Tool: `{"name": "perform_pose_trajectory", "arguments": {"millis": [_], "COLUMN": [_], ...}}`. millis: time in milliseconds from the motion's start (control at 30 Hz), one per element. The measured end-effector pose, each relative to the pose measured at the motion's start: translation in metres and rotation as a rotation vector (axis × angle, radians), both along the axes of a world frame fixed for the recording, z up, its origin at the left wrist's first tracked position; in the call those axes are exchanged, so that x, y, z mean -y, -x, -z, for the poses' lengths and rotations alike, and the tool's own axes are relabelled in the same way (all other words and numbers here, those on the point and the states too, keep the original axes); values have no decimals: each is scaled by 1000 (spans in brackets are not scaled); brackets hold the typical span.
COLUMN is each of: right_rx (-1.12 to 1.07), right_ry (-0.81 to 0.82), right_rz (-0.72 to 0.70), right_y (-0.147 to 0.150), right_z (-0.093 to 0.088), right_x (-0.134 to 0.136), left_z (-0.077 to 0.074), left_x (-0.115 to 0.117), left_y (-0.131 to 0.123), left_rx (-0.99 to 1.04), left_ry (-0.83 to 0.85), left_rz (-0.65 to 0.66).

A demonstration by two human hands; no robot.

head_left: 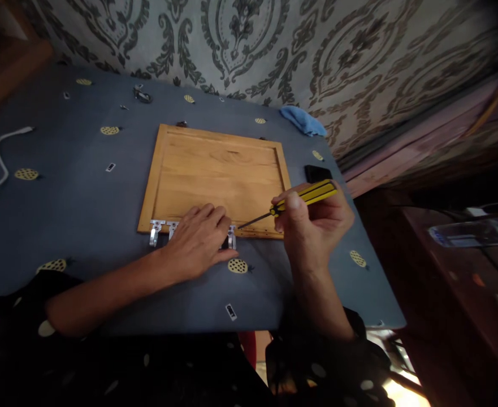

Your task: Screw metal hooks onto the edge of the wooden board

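Note:
A square wooden panel point(215, 169) with a raised frame lies on the blue tablecloth point(70, 203). Metal hook brackets point(156, 230) sit along the panel's near edge. My left hand point(200, 240) lies flat, fingers together, pressing down on the brackets at the panel's edge. My right hand point(312, 223) grips a yellow and black screwdriver point(299, 199). Its thin shaft slants down to the left, with the tip close to a bracket point(232, 234) beside my left fingers.
A black phone point(317, 172) lies right of the panel near the table's right edge. A blue cloth point(303, 120) sits at the back by the patterned wall. A white cable point(3, 158) curls at the far left. A small dark object point(142, 94) rests at the back.

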State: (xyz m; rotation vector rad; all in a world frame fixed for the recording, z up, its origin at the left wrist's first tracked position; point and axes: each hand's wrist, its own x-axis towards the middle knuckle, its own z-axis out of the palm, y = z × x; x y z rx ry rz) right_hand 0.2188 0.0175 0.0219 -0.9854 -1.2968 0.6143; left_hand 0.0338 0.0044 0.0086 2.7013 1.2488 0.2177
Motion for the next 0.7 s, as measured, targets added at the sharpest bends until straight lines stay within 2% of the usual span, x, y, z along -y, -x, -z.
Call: {"name": "perform_pose_trajectory", "arguments": {"millis": [233,700], "right_rx": [56,81], "right_ry": [49,115], "right_rz": [-109,-159], "right_y": [4,3], "right_z": [2,0], "right_x": [1,2], "left_z": [-1,0], "left_x": [0,0], "left_y": [0,0], "left_rx": [4,8], "left_ry": [-7,-9], "left_rz": [3,5]}}
